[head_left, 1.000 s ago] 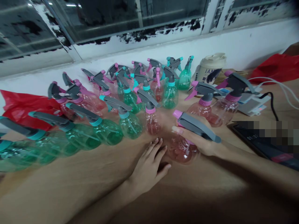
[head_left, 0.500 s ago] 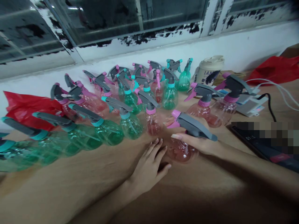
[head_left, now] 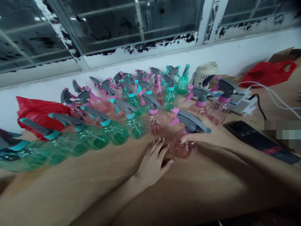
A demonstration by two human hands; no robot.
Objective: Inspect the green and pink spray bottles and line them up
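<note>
A clear pink spray bottle (head_left: 180, 150) with a grey and pink trigger head stands upright on the wooden table. My right hand (head_left: 211, 133) is wrapped round it just under the head, thumb on the near side and fingers partly hidden behind. Flat on the table to its left rests my left hand (head_left: 150, 164), fingers spread and nothing in them. Just beyond those fingertips is another pink spray bottle (head_left: 155, 121). A green spray bottle (head_left: 136, 127) heads a row of several green ones running left.
More pink and green spray bottles crowd toward the wall. Red plastic bags lie at the left (head_left: 41, 113) and the far right (head_left: 268, 73). A paper cup (head_left: 205, 75), a white box with cables (head_left: 243, 106) and a phone (head_left: 256, 138) occupy the right side.
My right thumb has slid from the neck down onto the bottle's body. The left hand stays in place. The view has shifted slightly.
</note>
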